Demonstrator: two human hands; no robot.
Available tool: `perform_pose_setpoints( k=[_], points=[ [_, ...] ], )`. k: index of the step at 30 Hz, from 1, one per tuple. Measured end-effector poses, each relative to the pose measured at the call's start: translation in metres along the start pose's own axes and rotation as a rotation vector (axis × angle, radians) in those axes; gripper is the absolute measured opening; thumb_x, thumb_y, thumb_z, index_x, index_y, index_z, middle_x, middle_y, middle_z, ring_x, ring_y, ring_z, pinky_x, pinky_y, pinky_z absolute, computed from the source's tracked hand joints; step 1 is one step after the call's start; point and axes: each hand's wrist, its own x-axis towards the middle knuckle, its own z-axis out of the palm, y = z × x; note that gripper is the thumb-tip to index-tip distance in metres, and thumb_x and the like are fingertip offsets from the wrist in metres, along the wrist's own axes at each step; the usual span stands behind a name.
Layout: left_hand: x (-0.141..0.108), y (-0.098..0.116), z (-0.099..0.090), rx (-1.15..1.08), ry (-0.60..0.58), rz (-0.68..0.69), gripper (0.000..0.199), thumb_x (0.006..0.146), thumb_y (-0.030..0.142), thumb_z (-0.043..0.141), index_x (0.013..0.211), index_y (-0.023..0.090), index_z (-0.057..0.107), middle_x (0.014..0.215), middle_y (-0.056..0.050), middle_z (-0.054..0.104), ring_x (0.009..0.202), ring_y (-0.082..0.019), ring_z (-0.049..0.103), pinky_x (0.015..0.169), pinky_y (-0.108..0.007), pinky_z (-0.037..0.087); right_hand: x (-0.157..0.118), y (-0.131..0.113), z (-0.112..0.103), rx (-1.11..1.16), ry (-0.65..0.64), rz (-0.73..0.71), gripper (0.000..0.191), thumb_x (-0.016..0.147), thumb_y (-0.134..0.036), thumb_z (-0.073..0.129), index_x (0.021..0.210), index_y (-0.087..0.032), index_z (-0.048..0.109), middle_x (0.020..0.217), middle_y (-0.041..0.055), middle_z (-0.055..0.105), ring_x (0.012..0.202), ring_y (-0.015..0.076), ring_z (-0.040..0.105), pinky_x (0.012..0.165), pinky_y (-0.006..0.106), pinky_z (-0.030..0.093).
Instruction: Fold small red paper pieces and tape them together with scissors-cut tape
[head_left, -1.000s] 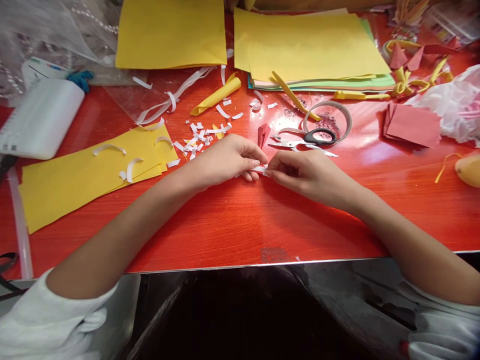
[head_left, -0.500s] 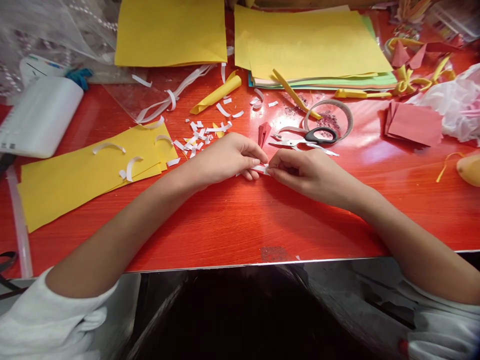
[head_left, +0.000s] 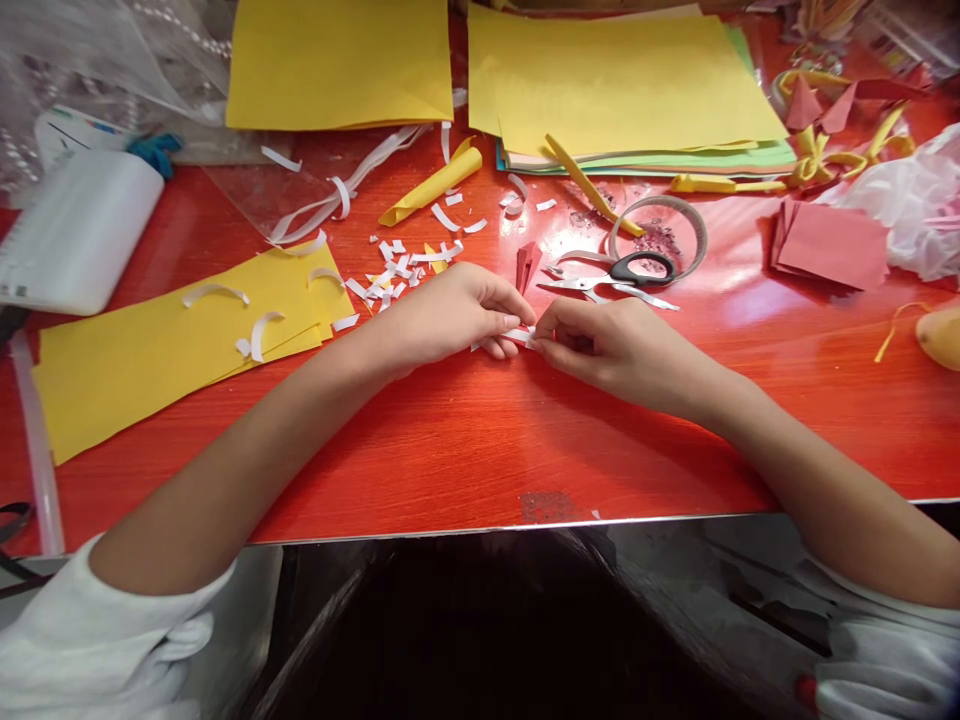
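Observation:
My left hand (head_left: 469, 310) and my right hand (head_left: 619, 345) meet near the middle of the red table. A short white strip (head_left: 516, 336) lies between their fingertips, pinched at both ends. Part of the strip is hidden by the fingers. Just beyond the fingertips sits a small folded red paper piece (head_left: 528, 264). Scissors (head_left: 645, 268) with black handles lie behind my right hand, their blades pointing left. A tape roll (head_left: 703, 240) stands around and behind the handles. White paper scraps (head_left: 397, 265) are scattered beyond my left hand.
Yellow paper strips (head_left: 150, 350) lie at left, below a white device (head_left: 82, 230). Stacked coloured sheets (head_left: 637, 90) and a yellow sheet (head_left: 337, 65) fill the back. A rolled yellow paper (head_left: 431, 185) lies before them. Red paper squares (head_left: 829, 245) sit at right near a plastic bag (head_left: 926, 205).
Both hands stay in nearly the same place with the white strip between them. The right fingertips shift very slightly left. The surrounding things have not moved.

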Motion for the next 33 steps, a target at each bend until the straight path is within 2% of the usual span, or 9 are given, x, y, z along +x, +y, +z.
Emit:
perform_pose_setpoints(
  k=[17, 25, 29, 31, 33],
  points=[
    [0.001, -0.002, -0.003, 0.034, -0.018, 0.038, 0.015, 0.077, 0.011, 0.056, 0.082, 0.014, 0.069, 0.065, -0.001, 0.066, 0.063, -0.014, 0.067, 0.065, -0.028, 0.055, 0.0, 0.002, 0.001, -0.046, 0.008, 0.011, 0.015, 0.087, -0.029, 0.052, 0.084, -0.016, 0.06, 0.057, -0.0024, 0.05, 0.047, 0.0066, 0.038, 0.049, 0.023, 0.026],
    [-0.001, 0.001, -0.004, 0.046, -0.045, 0.031, 0.015, 0.078, 0.011, 0.055, 0.085, 0.014, 0.068, 0.065, -0.001, 0.066, 0.061, -0.012, 0.065, 0.063, -0.025, 0.054, 0.002, 0.004, 0.001, -0.083, 0.053, 0.081, 0.03, 0.084, -0.042, 0.058, 0.069, -0.016, 0.053, 0.058, -0.0013, 0.051, 0.049, 0.0077, 0.039, 0.049, 0.024, 0.024],
    [-0.004, 0.005, -0.004, 0.057, -0.023, 0.023, 0.017, 0.078, 0.008, 0.053, 0.084, 0.013, 0.068, 0.064, -0.001, 0.065, 0.061, -0.011, 0.064, 0.063, -0.024, 0.053, 0.002, 0.005, -0.009, 0.031, 0.085, 0.092, 0.039, 0.083, -0.051, 0.057, 0.067, -0.015, 0.052, 0.057, -0.0014, 0.051, 0.049, 0.0069, 0.039, 0.049, 0.024, 0.027],
    [-0.005, 0.008, -0.004, 0.057, 0.022, 0.038, 0.018, 0.078, 0.007, 0.052, 0.084, 0.013, 0.068, 0.064, 0.0, 0.063, 0.063, -0.011, 0.063, 0.065, -0.026, 0.053, 0.001, 0.003, -0.014, 0.151, 0.108, 0.107, 0.044, 0.087, -0.052, 0.05, 0.066, -0.014, 0.053, 0.056, -0.0009, 0.052, 0.049, 0.006, 0.041, 0.048, 0.023, 0.029],
    [-0.006, 0.009, -0.003, 0.043, 0.08, 0.075, 0.018, 0.079, 0.007, 0.052, 0.082, 0.014, 0.068, 0.068, 0.0, 0.064, 0.067, -0.011, 0.063, 0.068, -0.027, 0.052, 0.0, 0.002, -0.017, 0.332, 0.065, 0.116, 0.045, 0.089, -0.052, 0.046, 0.067, -0.013, 0.055, 0.055, -0.0006, 0.054, 0.048, 0.0053, 0.046, 0.046, 0.021, 0.032]
  ],
)
